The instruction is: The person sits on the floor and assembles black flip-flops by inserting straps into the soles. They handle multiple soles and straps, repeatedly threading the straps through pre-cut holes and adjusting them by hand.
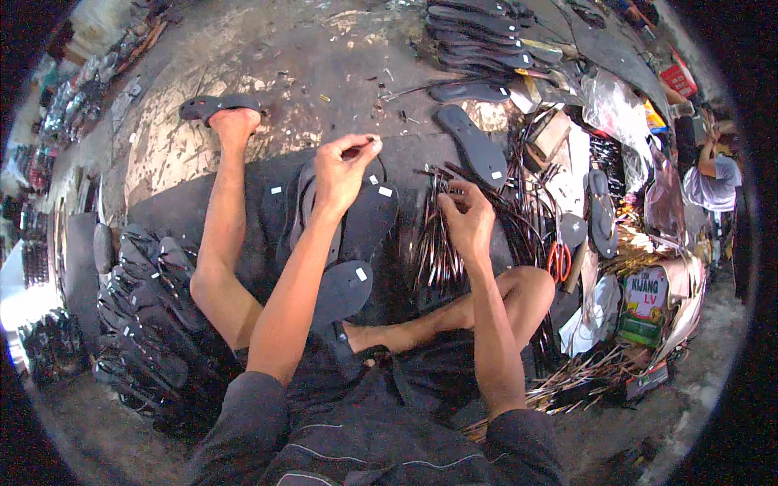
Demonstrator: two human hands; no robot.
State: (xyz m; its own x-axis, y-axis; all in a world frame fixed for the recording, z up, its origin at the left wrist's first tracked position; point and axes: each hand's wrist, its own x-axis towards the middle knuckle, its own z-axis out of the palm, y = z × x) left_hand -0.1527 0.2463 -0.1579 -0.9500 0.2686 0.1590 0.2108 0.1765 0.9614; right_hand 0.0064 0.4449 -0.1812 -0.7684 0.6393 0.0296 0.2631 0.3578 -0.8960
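Observation:
My left hand (339, 172) is raised over the dark grey sandal soles (370, 224) between my legs. Its thumb and forefinger are pinched together at something small and dark that I cannot make out. To the right, my right hand (472, 220) hovers by a bundle of thin dark strips (433, 247), fingers curled and thumb close to the forefinger; whatever they hold, if anything, is too small to tell. A loose sole (344, 290) with a white label lies nearer me. Another sole (474, 146) rests beyond my right hand.
Stacked soles (478, 36) stand at the far right. Strapped sandals (150, 308) are piled at left. Orange-handled scissors (559, 261), a printed can (644, 304) and clear plastic (612, 105) lie on the right. Another person (713, 178) sits at the far right.

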